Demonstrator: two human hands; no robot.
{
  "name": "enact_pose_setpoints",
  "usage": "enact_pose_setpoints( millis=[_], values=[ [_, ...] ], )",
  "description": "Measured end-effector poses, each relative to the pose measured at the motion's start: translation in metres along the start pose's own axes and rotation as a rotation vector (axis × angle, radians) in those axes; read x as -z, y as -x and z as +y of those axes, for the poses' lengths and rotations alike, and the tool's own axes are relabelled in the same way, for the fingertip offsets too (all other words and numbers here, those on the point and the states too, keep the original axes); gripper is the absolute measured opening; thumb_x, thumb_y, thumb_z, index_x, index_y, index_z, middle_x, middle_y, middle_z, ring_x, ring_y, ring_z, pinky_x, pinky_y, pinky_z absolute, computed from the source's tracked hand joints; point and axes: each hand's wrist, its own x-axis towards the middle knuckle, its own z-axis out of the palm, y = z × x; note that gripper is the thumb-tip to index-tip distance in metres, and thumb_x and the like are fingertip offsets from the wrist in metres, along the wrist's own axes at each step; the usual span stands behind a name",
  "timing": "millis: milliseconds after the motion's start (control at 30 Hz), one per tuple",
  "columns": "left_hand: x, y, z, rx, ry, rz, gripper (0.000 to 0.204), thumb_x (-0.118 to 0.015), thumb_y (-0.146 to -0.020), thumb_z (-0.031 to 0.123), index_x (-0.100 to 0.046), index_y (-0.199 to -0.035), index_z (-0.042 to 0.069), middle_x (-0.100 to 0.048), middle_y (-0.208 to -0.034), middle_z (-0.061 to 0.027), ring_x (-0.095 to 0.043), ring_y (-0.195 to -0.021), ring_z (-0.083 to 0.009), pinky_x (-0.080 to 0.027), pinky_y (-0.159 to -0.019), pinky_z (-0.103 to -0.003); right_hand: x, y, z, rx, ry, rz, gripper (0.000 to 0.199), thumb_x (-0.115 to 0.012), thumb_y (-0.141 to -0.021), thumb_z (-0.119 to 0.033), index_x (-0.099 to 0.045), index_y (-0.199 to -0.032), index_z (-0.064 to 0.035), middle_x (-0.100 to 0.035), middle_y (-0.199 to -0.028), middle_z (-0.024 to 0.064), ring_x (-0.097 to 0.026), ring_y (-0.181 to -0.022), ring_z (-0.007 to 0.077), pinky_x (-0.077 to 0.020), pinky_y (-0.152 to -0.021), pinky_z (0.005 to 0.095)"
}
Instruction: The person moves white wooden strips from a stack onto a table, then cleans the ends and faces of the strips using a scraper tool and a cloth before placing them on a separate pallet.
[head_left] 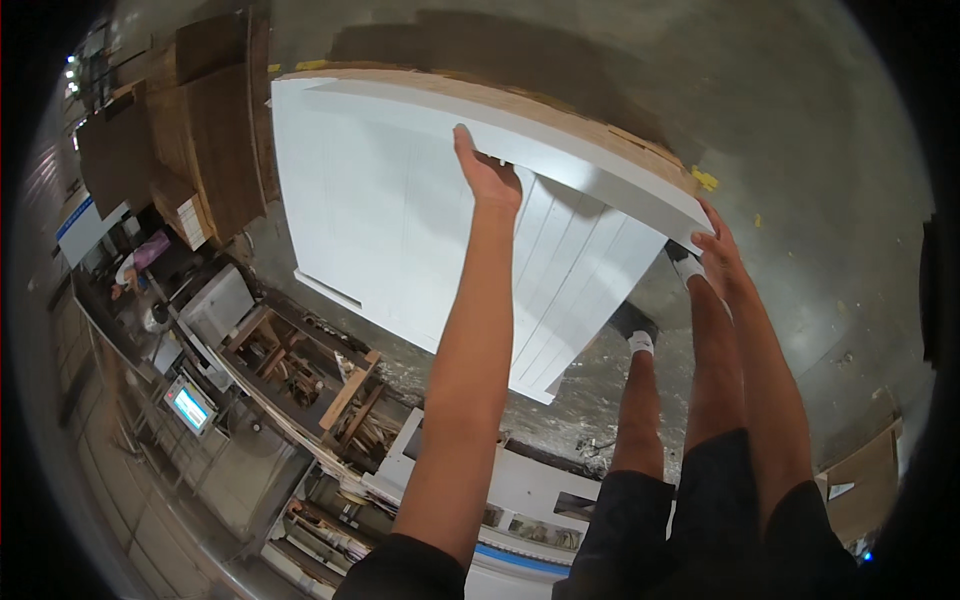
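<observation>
A long white board [560, 150] runs along the far edge of a large white grooved panel [370, 190], which lies near the floor in front of me. My left hand [490, 180] grips the board partway along its near side, thumb up against its face and the other fingers tucked out of sight behind its lower edge. At the right end of the board, my right hand [718, 255] is closed round the corner, thumb on the near side and fingers on the far side. Bare wood [640, 150] shows along the board's far side.
My feet [640, 340] stand on the concrete floor right of the panel. Wooden crates of offcuts [290, 365] sit at the lower left, near a lit screen [190, 405]. Brown cabinets [215, 140] stand at the far left. Another person [140, 260] is at the left. Yellow scraps [705, 178] lie beyond the board.
</observation>
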Motion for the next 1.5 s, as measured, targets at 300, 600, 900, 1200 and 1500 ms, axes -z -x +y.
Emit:
enact_pose_setpoints(
  millis=[300,600,900,1200,1500],
  values=[
    [0.003,0.004,0.007,0.009,-0.081,0.003,0.100,-0.060,-0.097,0.074,-0.026,-0.170,0.014,-0.033,-0.173,-0.0075,-0.028,-0.159,-0.0266,-0.019,-0.131,-0.044,-0.014,0.006,-0.008,0.044,-0.031,0.003,0.083,-0.072,-0.081,-0.013,-0.046,-0.158,0.0029,-0.057,-0.150,0.0129,-0.051,-0.140,0.0257,-0.0344,-0.120,0.0370],
    [-0.006,0.005,0.003,0.020,-0.086,0.095,0.095,-0.057,-0.099,0.072,-0.036,-0.165,0.008,-0.039,-0.171,-0.0093,-0.035,-0.156,-0.0271,-0.025,-0.130,-0.041,-0.015,0.008,-0.016,0.086,-0.076,-0.034,0.091,-0.087,-0.079,-0.021,-0.046,-0.156,0.0034,-0.058,-0.150,0.0135,-0.052,-0.140,0.0246,-0.0362,-0.121,0.0376],
    [0.010,0.016,0.003,0.040,-0.143,0.043,0.110,-0.050,-0.099,0.081,-0.009,-0.174,0.012,-0.015,-0.179,-0.0091,-0.020,-0.163,-0.0321,-0.012,-0.135,-0.048,-0.015,0.009,-0.022,0.083,-0.037,-0.084,0.088,-0.084,-0.082,-0.024,-0.045,-0.156,0.0033,-0.061,-0.145,0.0117,-0.055,-0.137,0.0223,-0.0378,-0.119,0.0362],
    [0.089,0.170,-0.057,0.072,-0.354,-0.016,0.081,-0.028,-0.114,0.063,-0.008,-0.175,0.013,-0.015,-0.181,-0.0125,-0.027,-0.160,-0.0403,-0.018,-0.133,-0.053,-0.027,0.014,-0.016,0.057,-0.126,-0.104,0.084,-0.079,-0.091,-0.021,-0.039,-0.161,0.0006,-0.054,-0.153,0.0130,-0.048,-0.145,0.0255,-0.0329,-0.124,0.0381],
    [0.082,0.379,-0.138,0.464,-0.189,0.100,0.078,-0.049,-0.113,0.056,-0.021,-0.173,0.014,-0.055,-0.158,-0.0170,-0.063,-0.132,-0.0313,-0.048,-0.116,-0.046,0.061,0.044,0.012,-0.162,-0.228,0.003,0.106,-0.071,-0.103,-0.037,0.004,-0.176,-0.0223,-0.008,-0.181,0.0113,-0.020,-0.164,0.0309,-0.0213,-0.132,0.0499]
  ],
)
